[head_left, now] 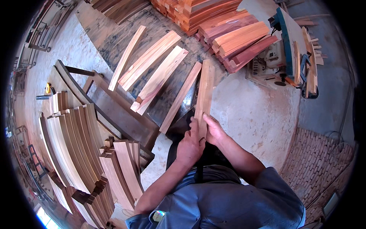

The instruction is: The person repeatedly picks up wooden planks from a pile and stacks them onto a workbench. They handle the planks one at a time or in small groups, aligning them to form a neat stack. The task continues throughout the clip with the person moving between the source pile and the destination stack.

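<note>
A long squared wooden board (205, 82) stretches away from my body, gripped near its close end by both hands. My left hand (190, 143) is closed on its left side, fingers curled against the wood. Opposite it, my right hand (214, 129) is wrapped round the right edge with the thumb on top. Just left of this board lies a narrow reddish strip (180, 98), apart from my hands. Farther left on the dark worktable (100, 33) rest a thick pale board (161, 79), a pair-like wide board (150, 60) and a slim strip (127, 57).
Reddish timber stacks (240, 36) fill the table's far end. At left, upright bundles of pale boards (70, 143) stand beside a metal-edged frame (85, 100), with a yellow tape measure (48, 88) nearby. A teal-edged machine (289, 42) stands at far right, above brick paving (310, 168).
</note>
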The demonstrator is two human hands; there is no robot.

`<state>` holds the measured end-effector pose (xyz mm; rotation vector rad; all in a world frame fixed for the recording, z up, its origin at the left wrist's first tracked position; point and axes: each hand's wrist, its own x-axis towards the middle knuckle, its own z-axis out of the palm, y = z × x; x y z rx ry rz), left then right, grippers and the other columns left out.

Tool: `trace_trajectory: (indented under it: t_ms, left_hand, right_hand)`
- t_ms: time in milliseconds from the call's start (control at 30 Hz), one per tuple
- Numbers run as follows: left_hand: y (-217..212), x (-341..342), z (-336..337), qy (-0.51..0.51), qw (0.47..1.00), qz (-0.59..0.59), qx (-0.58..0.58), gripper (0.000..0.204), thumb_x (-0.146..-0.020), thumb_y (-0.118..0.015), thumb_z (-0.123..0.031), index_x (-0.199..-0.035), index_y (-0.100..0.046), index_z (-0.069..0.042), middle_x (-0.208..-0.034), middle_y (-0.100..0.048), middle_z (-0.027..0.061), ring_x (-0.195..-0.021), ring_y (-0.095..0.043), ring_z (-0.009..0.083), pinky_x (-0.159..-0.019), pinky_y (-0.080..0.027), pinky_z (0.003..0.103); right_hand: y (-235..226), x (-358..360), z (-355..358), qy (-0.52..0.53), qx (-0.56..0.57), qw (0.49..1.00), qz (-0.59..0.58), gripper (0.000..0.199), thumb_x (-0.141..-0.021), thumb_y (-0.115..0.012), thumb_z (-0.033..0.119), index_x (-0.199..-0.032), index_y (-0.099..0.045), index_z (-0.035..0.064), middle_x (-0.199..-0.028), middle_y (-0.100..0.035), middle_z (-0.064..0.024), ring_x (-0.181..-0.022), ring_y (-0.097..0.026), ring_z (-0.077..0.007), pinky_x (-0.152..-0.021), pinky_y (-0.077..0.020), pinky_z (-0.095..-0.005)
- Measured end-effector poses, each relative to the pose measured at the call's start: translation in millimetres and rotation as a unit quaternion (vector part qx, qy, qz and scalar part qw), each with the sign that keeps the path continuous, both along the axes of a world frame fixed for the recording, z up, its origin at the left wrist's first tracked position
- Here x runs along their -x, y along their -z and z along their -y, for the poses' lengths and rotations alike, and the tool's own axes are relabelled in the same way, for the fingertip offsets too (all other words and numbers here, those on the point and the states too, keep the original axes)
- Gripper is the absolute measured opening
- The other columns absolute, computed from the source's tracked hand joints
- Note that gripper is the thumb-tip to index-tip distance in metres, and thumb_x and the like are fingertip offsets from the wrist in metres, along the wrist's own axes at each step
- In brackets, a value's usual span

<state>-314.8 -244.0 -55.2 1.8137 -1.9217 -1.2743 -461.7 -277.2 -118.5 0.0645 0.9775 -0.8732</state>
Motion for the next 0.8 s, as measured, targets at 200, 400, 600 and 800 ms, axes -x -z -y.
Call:
trace_trajectory:
  t_ms: [200,400,600,800]
  left_hand:
    - [31,-6,-22,0.097,0.981,0.125,0.110,0.081,-0.082,-0.071,-0.023,-0.150,-0.030,-0.006,-0.092,-0.059,0.0205,-0.079,-0.065,0.0384,-0.061,-0.057,0.047]
    - [11,-20,-4,-0.004,0.999,0.002,0.044,0.079,-0.081,-0.074,-0.026,-0.146,-0.037,-0.002,-0.106,-0.059,0.0216,-0.089,-0.062,0.0402,-0.078,-0.054,0.047]
    - [54,-64,37,-0.049,0.968,0.178,0.167,0.058,-0.081,-0.070,-0.019,-0.131,-0.051,0.000,-0.111,-0.061,0.0196,-0.100,-0.059,0.0376,-0.083,-0.050,0.045]
    - [51,-92,46,-0.210,0.924,-0.240,-0.212,0.027,-0.095,-0.060,-0.024,-0.110,-0.059,-0.001,-0.080,-0.064,0.0072,-0.069,-0.062,0.0186,-0.062,-0.048,0.033]
  right_hand:
    - [-1,6,33,-0.059,0.032,0.980,-0.189,0.055,-0.092,-0.068,0.045,-0.130,-0.048,0.0101,-0.106,-0.060,-0.0024,-0.096,-0.058,-0.0152,-0.078,-0.0497,-0.0374]
    - [-3,-1,46,-0.101,0.035,0.939,-0.326,0.061,-0.087,-0.073,0.034,-0.128,-0.046,-0.0042,-0.103,-0.062,-0.0109,-0.092,-0.061,-0.0186,-0.081,-0.0517,-0.0358]
    - [6,5,55,-0.137,0.065,0.888,-0.435,0.068,-0.083,-0.076,0.031,-0.126,-0.046,-0.0119,-0.111,-0.062,-0.0194,-0.101,-0.062,-0.0258,-0.090,-0.0502,-0.0384]
    - [12,6,66,-0.152,0.082,0.856,-0.487,0.068,-0.080,-0.078,0.031,-0.121,-0.048,-0.0132,-0.108,-0.063,-0.0215,-0.098,-0.063,-0.0285,-0.087,-0.0511,-0.0390]
